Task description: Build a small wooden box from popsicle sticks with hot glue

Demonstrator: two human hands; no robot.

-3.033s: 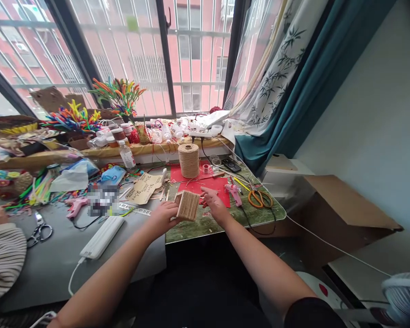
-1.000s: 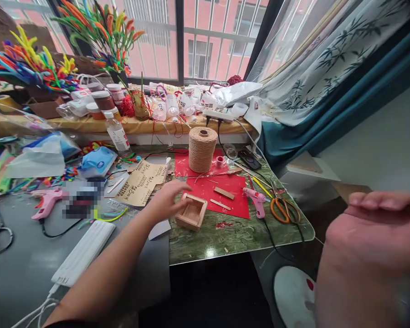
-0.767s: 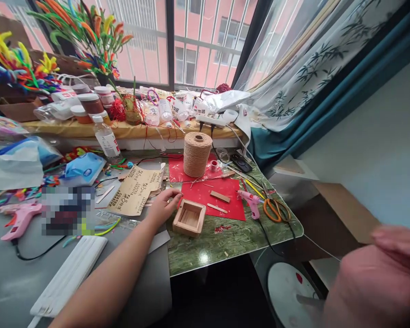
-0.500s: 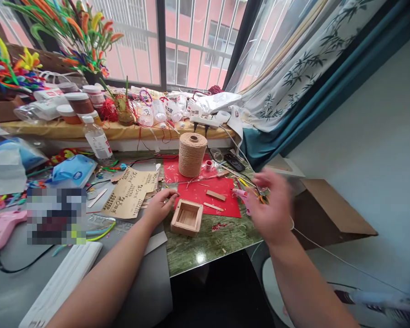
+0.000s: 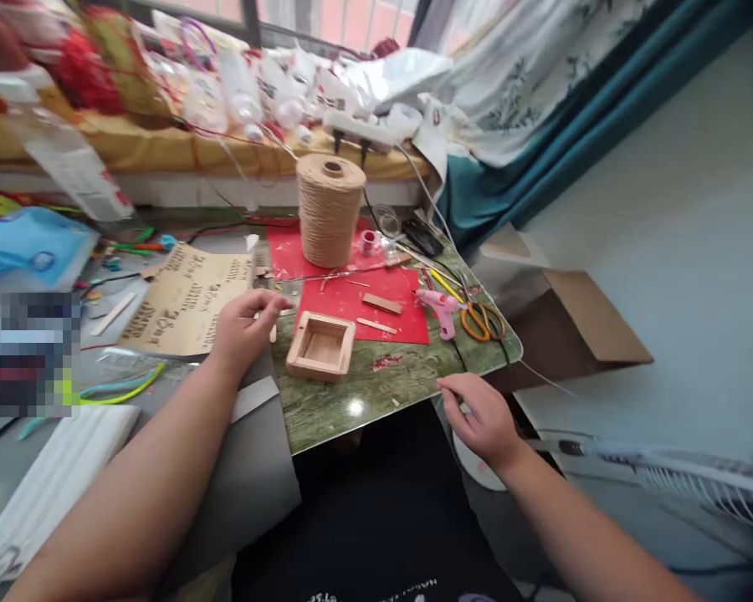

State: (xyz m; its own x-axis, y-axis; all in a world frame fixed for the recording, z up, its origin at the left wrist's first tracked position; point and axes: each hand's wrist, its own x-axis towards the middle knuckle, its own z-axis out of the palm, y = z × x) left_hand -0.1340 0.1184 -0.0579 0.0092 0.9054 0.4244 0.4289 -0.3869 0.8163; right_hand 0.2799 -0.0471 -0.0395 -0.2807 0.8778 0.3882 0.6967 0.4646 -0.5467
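Observation:
Over the edge of the sandpaper sheet (image 5: 188, 297), my left hand (image 5: 244, 326) hovers with its fingers loosely bent, thumb and forefinger a little apart, nothing visible in them. Just right of it sits a small square open-topped wooden box (image 5: 320, 368). My right hand (image 5: 480, 414) is at the table's front right edge, forefinger stretched and thumb apart, holding nothing visible. Beyond it stand a pink glue gun (image 5: 440, 311) and orange-handled scissors (image 5: 482, 322). A wooden block (image 5: 381, 303) and a craft stick (image 5: 376, 326) lie on red paper (image 5: 407, 329).
A large twine spool (image 5: 330, 213) stands behind the box. Bottles and bags crowd the window sill (image 5: 156, 159). White foam strips (image 5: 56, 485) lie at left, a cardboard box (image 5: 596, 318) stands at right, and a fan (image 5: 683, 472) is at lower right.
My right hand has come down and back from beside the glue gun to the table edge. My left hand has drawn left, away from the box. The view has tilted down.

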